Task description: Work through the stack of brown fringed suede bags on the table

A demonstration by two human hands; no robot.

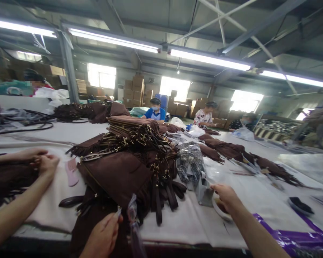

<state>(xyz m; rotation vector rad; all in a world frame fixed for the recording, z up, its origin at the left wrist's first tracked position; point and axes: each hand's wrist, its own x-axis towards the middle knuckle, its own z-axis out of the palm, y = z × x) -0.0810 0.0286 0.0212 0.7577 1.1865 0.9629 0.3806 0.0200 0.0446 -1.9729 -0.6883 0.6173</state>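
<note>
My left hand (pixel 103 231) is closed in a pinch on a small piece of clear plastic (pixel 118 212), at the lower edge of a dark brown fringed bag (pixel 118 175). A twisted clear plastic wrap (pixel 133 211) hangs beside those fingers. My right hand (pixel 226 197) is pinched closed at the edge of a grey, box-like object (pixel 205 193); what its fingertips hold is too small to tell. Partly behind that hand is a round white dish or ring (pixel 221 211). Dark straps (pixel 158 204) with gold clips hang from the bag pile.
More brown bags are stacked (pixel 131 123) behind. At the left, a co-worker's hands (pixel 47 163) work beside a pink comb (pixel 71 172). A patterned grey bundle (pixel 190 161), purple packaging (pixel 293 238) and a dish of dark material (pixel 300 206) lie rightward. Co-workers (pixel 155 111) sit across the table.
</note>
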